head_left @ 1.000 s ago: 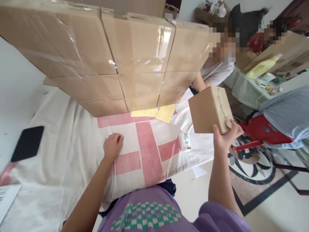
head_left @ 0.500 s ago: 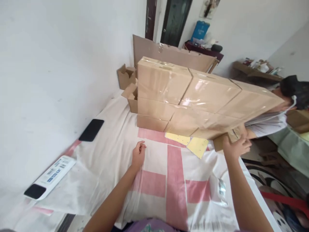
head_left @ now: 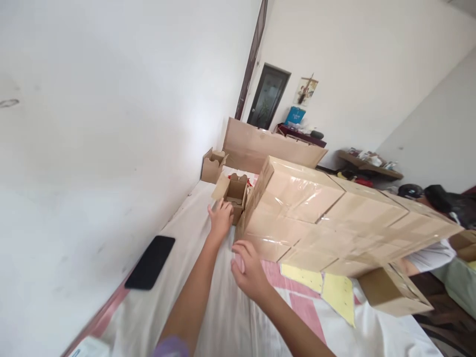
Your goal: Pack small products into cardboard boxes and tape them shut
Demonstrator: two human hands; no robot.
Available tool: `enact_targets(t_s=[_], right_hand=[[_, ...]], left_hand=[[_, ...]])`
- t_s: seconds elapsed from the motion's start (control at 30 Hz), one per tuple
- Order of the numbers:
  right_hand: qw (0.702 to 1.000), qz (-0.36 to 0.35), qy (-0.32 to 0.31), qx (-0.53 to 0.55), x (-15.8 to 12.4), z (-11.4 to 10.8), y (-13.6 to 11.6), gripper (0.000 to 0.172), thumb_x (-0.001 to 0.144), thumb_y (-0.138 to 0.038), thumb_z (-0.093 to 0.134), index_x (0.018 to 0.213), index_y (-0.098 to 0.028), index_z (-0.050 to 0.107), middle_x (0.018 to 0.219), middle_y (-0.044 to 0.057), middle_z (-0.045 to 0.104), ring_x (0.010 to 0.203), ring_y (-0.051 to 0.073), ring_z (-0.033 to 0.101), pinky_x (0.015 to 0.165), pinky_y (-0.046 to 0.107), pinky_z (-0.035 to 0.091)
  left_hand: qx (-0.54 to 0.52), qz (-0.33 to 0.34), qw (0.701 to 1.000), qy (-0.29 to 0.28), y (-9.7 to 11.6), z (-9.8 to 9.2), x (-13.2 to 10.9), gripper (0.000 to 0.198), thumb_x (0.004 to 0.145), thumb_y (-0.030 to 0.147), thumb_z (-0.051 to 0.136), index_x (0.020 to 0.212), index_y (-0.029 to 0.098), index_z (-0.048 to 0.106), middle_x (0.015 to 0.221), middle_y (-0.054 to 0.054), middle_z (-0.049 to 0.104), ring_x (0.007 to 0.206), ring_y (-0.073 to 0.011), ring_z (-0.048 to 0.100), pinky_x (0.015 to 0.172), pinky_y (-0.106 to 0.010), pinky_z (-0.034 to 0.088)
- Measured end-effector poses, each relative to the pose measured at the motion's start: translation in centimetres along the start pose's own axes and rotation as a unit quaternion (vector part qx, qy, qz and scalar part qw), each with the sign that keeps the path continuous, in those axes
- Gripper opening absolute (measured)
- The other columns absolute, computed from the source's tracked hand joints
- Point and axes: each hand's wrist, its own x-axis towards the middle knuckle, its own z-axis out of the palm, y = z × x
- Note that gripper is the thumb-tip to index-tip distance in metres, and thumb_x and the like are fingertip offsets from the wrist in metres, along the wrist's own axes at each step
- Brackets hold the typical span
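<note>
My left hand (head_left: 221, 219) reaches to the near side of a small cardboard box (head_left: 235, 196) whose top flap stands up. Its fingers are apart and seem to touch the box, though contact is hard to make out. Just in front of the wall of taped cardboard boxes (head_left: 308, 198), my right hand (head_left: 248, 270) hovers over the cloth with thumb and fingers apart, holding nothing. Another small open carton (head_left: 213, 166) sits further back against the white wall.
A black phone (head_left: 150, 263) lies on the cloth at left. Yellow paper pieces (head_left: 338, 295) lie below the taped boxes, with an open carton (head_left: 392, 292) to their right. A large cardboard sheet (head_left: 267, 144) stands behind. A co-worker's sleeve (head_left: 429, 257) shows at right.
My left hand has moved forward to the small box. My right hand has left the carton at right and swung left. The view has turned left and up.
</note>
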Motion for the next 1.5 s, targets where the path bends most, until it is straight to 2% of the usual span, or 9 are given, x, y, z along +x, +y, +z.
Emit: enact_targets(t_s=[0.13,0.27,0.47,0.6,0.73,0.93,1.17,1.37,1.5], right_hand=[[0.999,0.025,-0.014,0.027,3.6,3.1,-0.3,0.035,0.089,-0.011,0.055,0.121,-0.022,0.061,0.124,0.011,0.064,0.117,0.023,0.064,0.1,0.04,0.057],[0.988,0.135,-0.076,-0.023,6.2,4.9,0.8,0.031,0.089,-0.013,0.055,0.118,-0.019,0.064,0.122,0.013,0.067,0.119,0.026,0.065,0.104,0.044,0.054],[0.937,0.269,-0.166,-0.148,12.0,6.5,1.7,0.03,0.093,-0.014,0.053,0.116,-0.015,0.071,0.124,0.014,0.071,0.123,0.025,0.065,0.11,0.039,0.049],[0.912,0.335,-0.136,-0.194,16.3,8.5,2.9,0.036,0.09,-0.012,0.057,0.122,-0.008,0.074,0.149,0.024,0.057,0.152,0.04,0.039,0.126,0.055,0.026],[0.881,0.412,-0.116,-0.202,19.2,9.3,4.5,0.041,0.087,-0.02,0.064,0.124,-0.004,0.074,0.155,0.028,0.051,0.157,0.048,0.026,0.128,0.06,0.015],[0.846,0.492,-0.044,-0.202,21.2,9.6,6.7,0.047,0.1,-0.025,0.05,0.14,-0.004,0.063,0.167,0.03,0.033,0.156,0.042,0.031,0.123,0.056,0.023],[0.816,0.544,0.013,-0.195,23.1,9.5,9.2,0.073,0.09,-0.018,0.064,0.155,0.003,0.04,0.16,0.039,0.034,0.151,0.041,0.033,0.118,0.057,0.03],[0.821,0.541,0.032,-0.18,22.9,9.7,9.6,0.064,0.087,-0.008,0.06,0.149,-0.008,0.047,0.162,0.033,0.03,0.141,0.038,0.047,0.113,0.054,0.038],[0.86,0.485,0.046,-0.154,21.6,10.9,7.9,0.06,0.088,-0.02,0.063,0.146,-0.009,0.051,0.144,0.026,0.052,0.135,0.036,0.052,0.113,0.046,0.042]], left_hand=[[-0.026,-0.007,0.999,0.028,-1.9,1.1,-1.7,0.037,0.094,0.012,0.055,0.123,0.031,0.067,0.129,-0.006,0.071,0.133,-0.0308,0.053,0.119,-0.069,0.027],[-0.052,-0.075,0.994,0.056,-3.4,1.4,-2.0,0.03,0.097,0.017,0.05,0.115,0.027,0.072,0.124,-0.011,0.071,0.121,-0.0365,0.054,0.107,-0.072,0.036],[-0.106,-0.123,0.96,0.226,-6.8,1.0,-2.7,0.019,0.091,0.02,0.056,0.101,0.022,0.073,0.129,-0.014,0.069,0.128,-0.0409,0.048,0.108,-0.069,0.032],[-0.074,-0.146,0.936,0.311,-8.8,2.0,-3.7,0.018,0.091,0.023,0.056,0.093,0.023,0.074,0.139,-0.015,0.061,0.138,-0.0413,0.041,0.113,-0.066,0.027],[-0.077,-0.152,0.936,0.307,-9.1,2.9,-4.1,0.025,0.096,0.026,0.047,0.099,0.021,0.071,0.143,-0.019,0.052,0.149,-0.0418,0.033,0.119,-0.069,0.021],[-0.115,-0.143,0.923,0.339,-10.0,2.8,-4.4,0.026,0.095,0.021,0.042,0.093,0.018,0.067,0.142,-0.022,0.042,0.154,-0.0433,0.023,0.121,-0.072,0.024],[-0.123,-0.109,0.905,0.393,-11.0,2.1,-4.5,0.029,0.098,0.018,0.04,0.089,0.017,0.067,0.145,-0.018,0.026,0.157,-0.0388,0.019,0.124,-0.063,0.034],[-0.166,-0.136,0.907,0.363,-10.7,2.2,-4.5,0.025,0.099,0.03,0.046,0.109,0.015,0.065,0.159,-0.021,0.014,0.158,-0.041,0.02,0.127,-0.062,0.028],[-0.219,-0.18,0.889,0.359,-11.4,3.1,-4.3,0.036,0.102,0.038,0.046,0.128,0.016,0.056,0.166,-0.022,-0.003,0.163,-0.0429,0.005,0.127,-0.063,0.027]])
